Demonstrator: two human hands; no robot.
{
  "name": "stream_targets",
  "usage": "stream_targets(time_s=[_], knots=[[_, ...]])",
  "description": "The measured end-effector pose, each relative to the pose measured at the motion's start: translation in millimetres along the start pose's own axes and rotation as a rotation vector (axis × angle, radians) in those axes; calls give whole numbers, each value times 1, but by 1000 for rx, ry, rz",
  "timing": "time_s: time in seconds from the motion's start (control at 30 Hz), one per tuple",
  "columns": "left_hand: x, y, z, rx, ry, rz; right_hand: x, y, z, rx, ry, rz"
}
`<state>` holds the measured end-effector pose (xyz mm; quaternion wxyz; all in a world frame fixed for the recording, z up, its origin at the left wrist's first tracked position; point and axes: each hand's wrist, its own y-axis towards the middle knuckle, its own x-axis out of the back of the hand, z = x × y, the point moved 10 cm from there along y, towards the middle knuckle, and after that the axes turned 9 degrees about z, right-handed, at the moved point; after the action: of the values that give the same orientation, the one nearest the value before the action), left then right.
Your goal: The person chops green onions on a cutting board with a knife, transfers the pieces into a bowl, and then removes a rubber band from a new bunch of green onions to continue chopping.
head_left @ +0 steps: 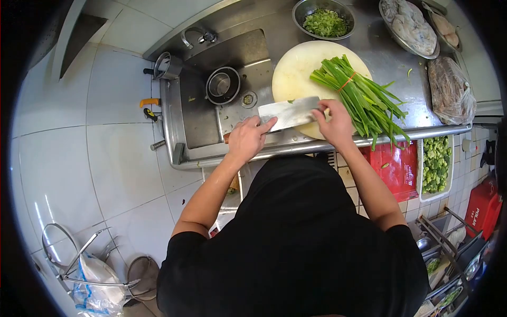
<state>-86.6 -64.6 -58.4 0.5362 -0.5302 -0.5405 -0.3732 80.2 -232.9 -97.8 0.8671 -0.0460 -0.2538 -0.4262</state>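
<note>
A cleaver [290, 114] with a broad steel blade is held level over the near edge of the round cutting board [293, 68]. My left hand [248, 137] is closed around its handle end, with the fingers reaching onto the blade; a bit of brown handle shows beyond the hand. My right hand [336, 126] is closed with thumb and fingertips at the other end of the blade. A small green scrap sticks to the blade. Beside my right hand, a bundle of long flat green leaves [359, 95], bound with a red band, lies across the board and overhangs the counter's front edge.
Left is a sink [200, 127] with a faucet [198, 37] and nested bowls [221, 84]. Behind stands a bowl of chopped greens [326, 24]; right are a bowl of bagged food [409, 26] and a plastic bag [450, 90]. Below sit a red crate [393, 169] and a broccoli bin [437, 164].
</note>
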Motion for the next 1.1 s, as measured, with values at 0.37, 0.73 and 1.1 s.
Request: stream_targets(time_s=[0.37, 0.73, 1.1], knots=[[29, -6, 31, -131, 94, 50, -52, 30, -53, -81, -455, 224], [-131, -41, 117, 704, -1425, 393, -102, 16, -45, -85, -154, 144], [-147, 22, 16, 494, -1610, 492, -104, 43, -12, -5, 142, -106]])
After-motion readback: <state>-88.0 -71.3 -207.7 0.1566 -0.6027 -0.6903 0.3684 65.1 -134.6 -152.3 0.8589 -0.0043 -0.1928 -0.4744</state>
